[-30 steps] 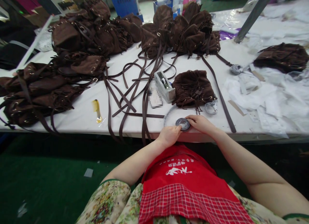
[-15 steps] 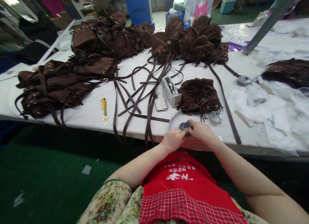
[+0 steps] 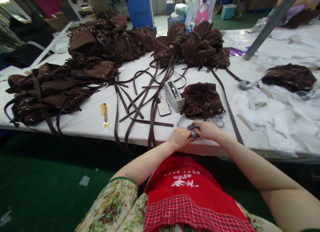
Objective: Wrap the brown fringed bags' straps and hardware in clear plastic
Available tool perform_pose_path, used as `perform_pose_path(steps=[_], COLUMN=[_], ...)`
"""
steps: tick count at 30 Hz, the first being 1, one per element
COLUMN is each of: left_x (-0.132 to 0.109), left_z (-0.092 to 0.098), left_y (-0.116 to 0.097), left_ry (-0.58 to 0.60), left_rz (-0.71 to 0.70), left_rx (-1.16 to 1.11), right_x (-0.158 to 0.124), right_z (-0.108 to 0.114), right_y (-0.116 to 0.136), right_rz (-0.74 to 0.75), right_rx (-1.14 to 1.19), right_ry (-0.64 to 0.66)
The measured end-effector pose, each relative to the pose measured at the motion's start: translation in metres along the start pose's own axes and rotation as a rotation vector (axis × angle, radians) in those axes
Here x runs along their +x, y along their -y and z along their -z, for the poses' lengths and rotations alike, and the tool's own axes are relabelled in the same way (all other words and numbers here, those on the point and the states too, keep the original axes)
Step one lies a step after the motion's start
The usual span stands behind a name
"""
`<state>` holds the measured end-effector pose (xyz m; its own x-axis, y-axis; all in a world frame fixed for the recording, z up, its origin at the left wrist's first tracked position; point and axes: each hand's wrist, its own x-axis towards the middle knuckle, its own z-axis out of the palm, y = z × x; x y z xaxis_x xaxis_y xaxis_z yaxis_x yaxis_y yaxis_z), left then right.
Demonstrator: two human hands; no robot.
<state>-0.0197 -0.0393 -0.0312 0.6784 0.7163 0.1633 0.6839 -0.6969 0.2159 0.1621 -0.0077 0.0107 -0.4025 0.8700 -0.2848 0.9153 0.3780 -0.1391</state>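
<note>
At the table's front edge, both my hands close around a coiled grey strap (image 3: pixel 193 130) that looks wrapped in clear plastic. My left hand (image 3: pixel 180 137) grips its left side, fingers curled. On its right side, my right hand (image 3: pixel 206 129) pinches the coil with thumb and fingers. A loose grey tail (image 3: pixel 182 120) seems to run from the coil toward the bag. Just beyond lies a dark brown fringed bag (image 3: pixel 203 100) with metal eyelets, and a small clear-wrapped bundle (image 3: pixel 219 119) sits by its front right corner.
A tape dispenser (image 3: pixel 174 96) and a phone (image 3: pixel 163 106) lie left of the bag. Brown straps (image 3: pixel 152 118) hang over the front edge. Bags are heaped (image 3: pixel 97 42) at the back and left. A yellow comb (image 3: pixel 104 114), plastic wrapping (image 3: pixel 272 115) and a slanted metal post (image 3: pixel 271 27) stand around.
The view has shifted slightly, so the table things sit further left. My right hand has turned over the coil and covers more of it; both hands keep hold.
</note>
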Motion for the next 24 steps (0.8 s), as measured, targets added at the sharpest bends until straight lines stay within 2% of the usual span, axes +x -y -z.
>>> perform_pose_path(steps=[3,5,7,9,12,15,17,21,24], left_x=[0.014,0.021,0.023,0.019,0.009,0.004,0.004,0.011,0.017], left_z=[-0.013,-0.018,-0.019,-0.014,-0.003,0.008,0.012,0.015,0.011], left_y=[-0.025,-0.037,-0.039,-0.030,-0.004,0.020,0.028,0.028,0.016], left_ry=[-0.054,-0.076,-0.067,-0.043,-0.017,0.017,0.039,0.054,0.045], left_rz=[0.164,0.248,0.260,0.188,0.034,-0.050,-0.089,-0.158,-0.132], left_rx=[-0.049,-0.067,-0.085,-0.095,-0.062,-0.011,0.008,0.035,0.046], right_x=[-0.004,-0.005,-0.005,-0.004,-0.003,0.000,0.004,0.009,0.007], right_z=[-0.008,-0.011,-0.013,-0.013,-0.011,-0.006,0.000,0.010,0.011], right_y=[0.000,0.000,-0.002,-0.004,-0.007,-0.012,-0.016,-0.023,-0.023], right_rz=[-0.196,-0.263,-0.278,-0.250,-0.166,-0.036,0.066,0.209,0.197], right_rx=[0.022,0.046,0.058,0.047,0.017,0.020,0.030,0.043,0.029], right_ry=[-0.039,-0.060,-0.070,-0.069,-0.059,-0.038,-0.002,0.082,0.040])
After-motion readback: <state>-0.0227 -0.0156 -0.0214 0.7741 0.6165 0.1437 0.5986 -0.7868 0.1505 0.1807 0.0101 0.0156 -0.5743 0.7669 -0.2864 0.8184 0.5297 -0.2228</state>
